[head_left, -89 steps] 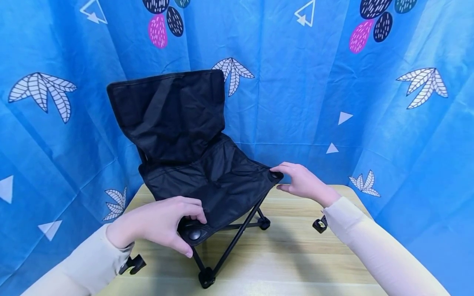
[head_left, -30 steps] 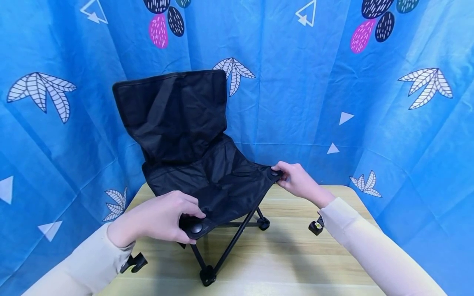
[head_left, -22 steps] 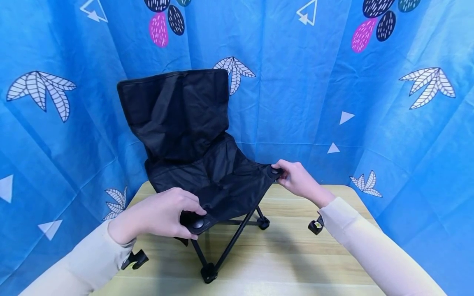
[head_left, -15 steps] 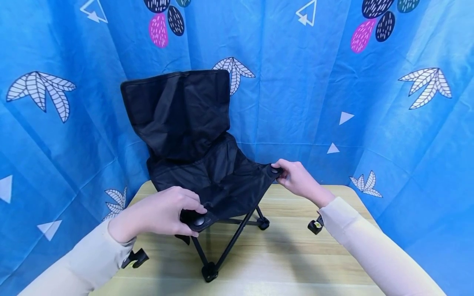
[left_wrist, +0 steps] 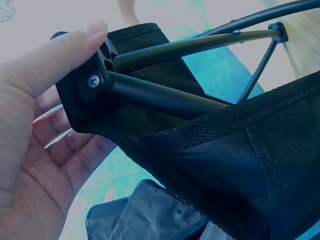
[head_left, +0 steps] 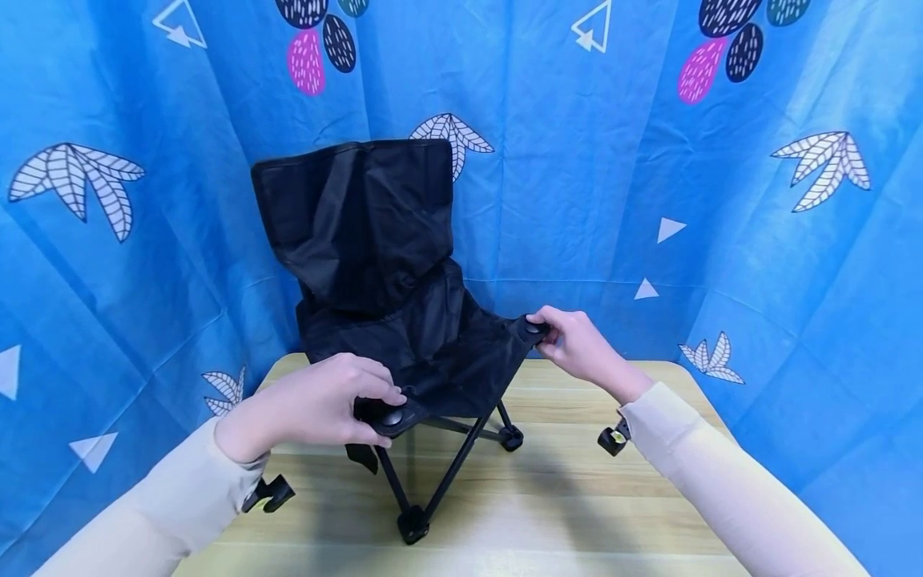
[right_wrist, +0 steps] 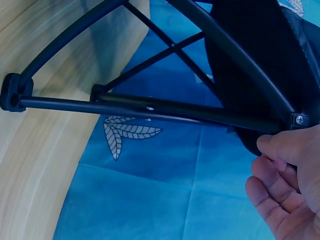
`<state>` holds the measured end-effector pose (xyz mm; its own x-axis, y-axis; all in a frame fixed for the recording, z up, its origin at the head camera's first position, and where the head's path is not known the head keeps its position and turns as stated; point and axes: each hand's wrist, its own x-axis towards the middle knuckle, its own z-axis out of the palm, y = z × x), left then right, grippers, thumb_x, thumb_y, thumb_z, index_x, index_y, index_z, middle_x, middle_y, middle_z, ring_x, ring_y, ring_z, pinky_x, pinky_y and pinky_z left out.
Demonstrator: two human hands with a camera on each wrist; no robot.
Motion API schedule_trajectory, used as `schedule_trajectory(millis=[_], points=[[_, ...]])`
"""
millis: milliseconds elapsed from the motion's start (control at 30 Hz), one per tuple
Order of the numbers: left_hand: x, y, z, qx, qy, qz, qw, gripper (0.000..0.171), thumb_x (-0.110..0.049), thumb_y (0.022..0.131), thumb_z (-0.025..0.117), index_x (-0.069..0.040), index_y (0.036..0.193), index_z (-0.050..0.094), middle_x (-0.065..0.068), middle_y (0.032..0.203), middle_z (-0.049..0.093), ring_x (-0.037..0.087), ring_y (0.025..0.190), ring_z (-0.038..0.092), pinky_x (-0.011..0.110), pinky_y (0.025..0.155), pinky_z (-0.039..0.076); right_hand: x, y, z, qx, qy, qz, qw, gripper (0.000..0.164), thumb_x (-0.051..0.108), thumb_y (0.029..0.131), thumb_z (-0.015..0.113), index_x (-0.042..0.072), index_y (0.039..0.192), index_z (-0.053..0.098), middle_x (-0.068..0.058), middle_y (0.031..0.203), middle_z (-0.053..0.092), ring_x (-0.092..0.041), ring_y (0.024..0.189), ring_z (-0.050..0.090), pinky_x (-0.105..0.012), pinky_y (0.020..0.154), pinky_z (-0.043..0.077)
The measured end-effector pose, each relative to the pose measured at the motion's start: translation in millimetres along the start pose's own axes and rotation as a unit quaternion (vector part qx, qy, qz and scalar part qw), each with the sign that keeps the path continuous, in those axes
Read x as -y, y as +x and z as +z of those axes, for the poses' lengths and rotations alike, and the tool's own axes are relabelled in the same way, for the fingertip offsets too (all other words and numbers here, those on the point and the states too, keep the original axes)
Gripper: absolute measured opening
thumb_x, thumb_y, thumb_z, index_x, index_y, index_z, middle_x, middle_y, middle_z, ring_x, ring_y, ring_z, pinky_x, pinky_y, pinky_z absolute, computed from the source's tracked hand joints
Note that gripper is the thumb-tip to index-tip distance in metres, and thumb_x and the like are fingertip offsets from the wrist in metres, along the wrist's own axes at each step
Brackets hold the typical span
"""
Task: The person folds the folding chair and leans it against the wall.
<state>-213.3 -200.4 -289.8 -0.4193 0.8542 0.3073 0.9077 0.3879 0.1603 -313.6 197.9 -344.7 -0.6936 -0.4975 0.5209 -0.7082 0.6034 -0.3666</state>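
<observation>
A black folding chair [head_left: 461, 361] with a fabric seat and a tall backrest [head_left: 360, 224] stands on the table in the head view. My left hand [head_left: 324, 401] grips its near front seat corner, fingers on top by a round rivet [head_left: 392, 417] and thumb below. In the left wrist view that thumb [left_wrist: 75, 50] lies on a plastic corner joint [left_wrist: 95, 80] where black tubes meet. My right hand [head_left: 577, 344] pinches the far front corner. The right wrist view shows the right hand's thumb [right_wrist: 280, 145] against the seat's underside beside a screwed joint [right_wrist: 299, 120].
The chair's crossed legs end in black feet [head_left: 413, 525] on the light wooden table [head_left: 562, 513]. Blue patterned curtains [head_left: 577, 160] surround the table on its back and sides. A small black clip [head_left: 270, 494] sits at the left cuff, another [head_left: 614, 438] at the right.
Both hands have closed on the front seat corners. The left corner has risen, the backrest has moved right and looks narrower, and the near foot has shifted slightly up and right.
</observation>
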Motion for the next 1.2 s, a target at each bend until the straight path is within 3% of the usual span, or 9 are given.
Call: schedule_trajectory(millis=[467, 667, 933, 1200], points=[[3.5, 12.5, -1.8, -0.019, -0.014, -0.002, 0.9997, 0.037, -0.018, 0.079, 0.099, -0.009, 0.112, 0.085, -0.003, 0.104, 0.079, 0.009, 0.092, 0.073, 0.031, 0.084, 0.065, 4, 1, -8, -0.006, 0.001, 0.015, 1.000, 0.033, -0.015, 0.088, 0.075, -0.001, 0.119, 0.074, -0.023, 0.111, 0.079, -0.020, 0.073, 0.067, -0.039, 0.069, 0.061], [6.0, 16.6, -3.8, -0.014, -0.009, -0.001, 0.9999, 0.037, -0.020, 0.082, 0.098, -0.008, 0.114, 0.084, -0.002, 0.106, 0.079, 0.010, 0.095, 0.075, 0.033, 0.087, 0.066, 7, 1, -11, -0.011, 0.006, 0.012, 1.000, 0.034, -0.016, 0.088, 0.075, -0.002, 0.119, 0.073, -0.025, 0.112, 0.079, -0.023, 0.074, 0.070, -0.049, 0.071, 0.064], [6.1, 21.6, -5.6, -0.009, -0.004, -0.012, 0.9999, 0.036, -0.022, 0.085, 0.096, -0.008, 0.117, 0.084, 0.000, 0.110, 0.080, 0.011, 0.096, 0.074, 0.034, 0.089, 0.066, 8, 1, -13, -0.019, 0.000, 0.001, 1.000, 0.034, -0.015, 0.089, 0.076, -0.002, 0.120, 0.073, -0.024, 0.111, 0.079, -0.022, 0.074, 0.070, -0.039, 0.069, 0.062], [7.5, 25.6, -6.5, -0.014, -0.016, -0.022, 0.9995, 0.036, -0.022, 0.085, 0.095, -0.009, 0.117, 0.084, -0.001, 0.108, 0.079, 0.009, 0.090, 0.069, 0.031, 0.084, 0.065, 10, 2, -16, -0.024, 0.004, -0.005, 1.000, 0.033, -0.015, 0.089, 0.076, -0.003, 0.120, 0.074, -0.024, 0.108, 0.080, -0.022, 0.073, 0.070, -0.043, 0.068, 0.062]])
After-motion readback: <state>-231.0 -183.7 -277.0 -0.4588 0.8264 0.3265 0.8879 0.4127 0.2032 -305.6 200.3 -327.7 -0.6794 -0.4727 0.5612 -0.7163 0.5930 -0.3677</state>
